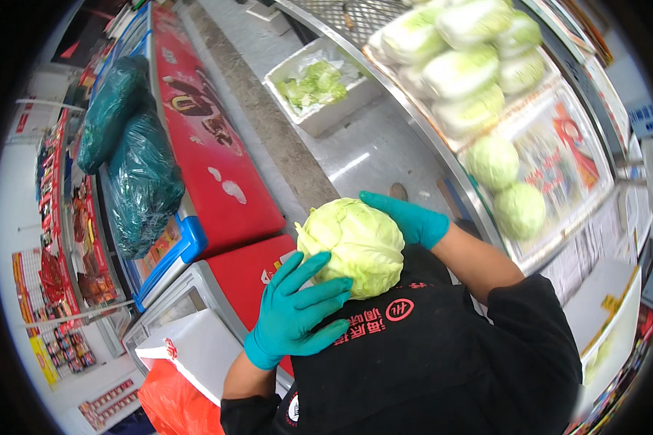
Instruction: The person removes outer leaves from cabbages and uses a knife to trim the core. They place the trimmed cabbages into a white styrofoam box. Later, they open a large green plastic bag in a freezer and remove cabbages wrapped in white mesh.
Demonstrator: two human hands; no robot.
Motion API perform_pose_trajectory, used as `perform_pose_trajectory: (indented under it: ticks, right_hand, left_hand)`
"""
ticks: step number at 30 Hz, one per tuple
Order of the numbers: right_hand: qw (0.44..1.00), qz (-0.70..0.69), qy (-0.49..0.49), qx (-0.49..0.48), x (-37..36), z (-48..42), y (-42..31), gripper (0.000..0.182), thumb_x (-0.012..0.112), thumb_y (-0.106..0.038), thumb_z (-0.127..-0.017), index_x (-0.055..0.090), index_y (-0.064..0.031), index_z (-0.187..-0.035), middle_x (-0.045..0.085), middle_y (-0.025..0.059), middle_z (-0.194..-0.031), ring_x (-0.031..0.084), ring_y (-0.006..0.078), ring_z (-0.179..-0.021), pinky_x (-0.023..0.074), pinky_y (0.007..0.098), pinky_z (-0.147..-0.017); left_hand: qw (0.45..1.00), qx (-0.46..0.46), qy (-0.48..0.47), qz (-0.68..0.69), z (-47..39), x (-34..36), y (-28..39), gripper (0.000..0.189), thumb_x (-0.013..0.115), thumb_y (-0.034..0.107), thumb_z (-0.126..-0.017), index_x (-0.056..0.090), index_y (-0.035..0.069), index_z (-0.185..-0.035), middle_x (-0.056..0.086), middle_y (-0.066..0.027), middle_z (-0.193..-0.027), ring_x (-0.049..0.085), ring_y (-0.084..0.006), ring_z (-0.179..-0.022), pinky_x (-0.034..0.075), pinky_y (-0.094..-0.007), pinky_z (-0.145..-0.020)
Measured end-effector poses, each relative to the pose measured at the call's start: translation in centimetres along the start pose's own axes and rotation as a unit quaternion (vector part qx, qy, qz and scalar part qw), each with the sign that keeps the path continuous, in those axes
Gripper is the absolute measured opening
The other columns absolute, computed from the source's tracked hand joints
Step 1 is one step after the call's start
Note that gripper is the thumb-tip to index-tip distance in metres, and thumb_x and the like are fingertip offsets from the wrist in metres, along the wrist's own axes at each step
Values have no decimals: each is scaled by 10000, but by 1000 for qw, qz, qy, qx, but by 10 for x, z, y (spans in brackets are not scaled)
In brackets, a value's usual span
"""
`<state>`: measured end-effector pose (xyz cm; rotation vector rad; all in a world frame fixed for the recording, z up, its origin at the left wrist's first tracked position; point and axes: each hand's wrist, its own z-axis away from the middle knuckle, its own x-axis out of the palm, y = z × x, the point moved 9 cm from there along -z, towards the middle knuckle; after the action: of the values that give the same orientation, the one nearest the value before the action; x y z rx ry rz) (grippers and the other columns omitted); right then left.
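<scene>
A pale green round cabbage point(353, 247) is held in front of my black apron, between my two hands. My left hand point(299, 310), in a teal glove, lies against its near left side with the fingers spread. On the far right side, my right hand point(411, 217), gloved the same way, supports the cabbage; some of its fingers are hidden behind the head. The outer leaves look smooth, with a few loose edges at the upper left.
A white foam box point(326, 114) with loose leaves stands on the floor ahead. To the right, a metal-edged display counter carries napa cabbages point(460, 70) and two round cabbages point(492, 163). Left are red-sided chest freezers point(212, 136) topped by dark green plastic bags point(144, 179).
</scene>
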<state>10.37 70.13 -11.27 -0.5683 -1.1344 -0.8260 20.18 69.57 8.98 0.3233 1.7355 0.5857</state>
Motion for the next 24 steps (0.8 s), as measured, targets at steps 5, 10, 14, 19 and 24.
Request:
perform_pose_trajectory:
  ticks: [5,10,14,19,24]
  right_hand:
    - [997,-22,-63,-28,1,-19,-88,496,413,-404,-1014,488,-60,-1364,525,94,-1377,514,226,-1243,367,387,-1089]
    - [974,194,-68,-92,8,-33,-175,426,422,-278,-1014,479,-38,-1361,547,99,-1340,551,202,-1187,428,365,-1031]
    - [987,101,-128,-5,24,-34,-208,398,463,-240,-995,507,-24,-1327,558,108,-1320,567,196,-1159,461,364,-991]
    - [984,151,-89,-9,20,-59,-251,425,495,-290,-979,520,-35,-1318,555,125,-1320,554,212,-1181,448,378,-1013]
    - [982,154,-72,-76,25,-95,-305,569,480,-446,-960,467,-61,-1379,516,129,-1376,505,252,-1253,389,411,-1078]
  left_hand:
    - [941,-148,233,197,-15,-33,-93,209,579,59,-783,701,35,-951,707,-102,-1063,676,-278,-970,412,-458,-1025]
    - [811,-273,338,392,-123,-38,-226,525,410,376,-992,439,45,-1399,409,-138,-1473,356,-272,-1368,264,-436,-1127]
    - [866,-215,162,421,-204,-2,-226,651,503,460,-928,417,58,-1432,367,-125,-1510,221,-299,-1445,189,-449,-1155]
    - [872,-153,100,455,-219,-20,-226,693,600,466,-841,499,26,-1366,394,-172,-1484,276,-333,-1423,190,-447,-1156]
    - [888,-75,176,417,-188,-58,-268,582,669,242,-776,562,-4,-1292,504,-201,-1380,427,-379,-1326,281,-462,-1122]
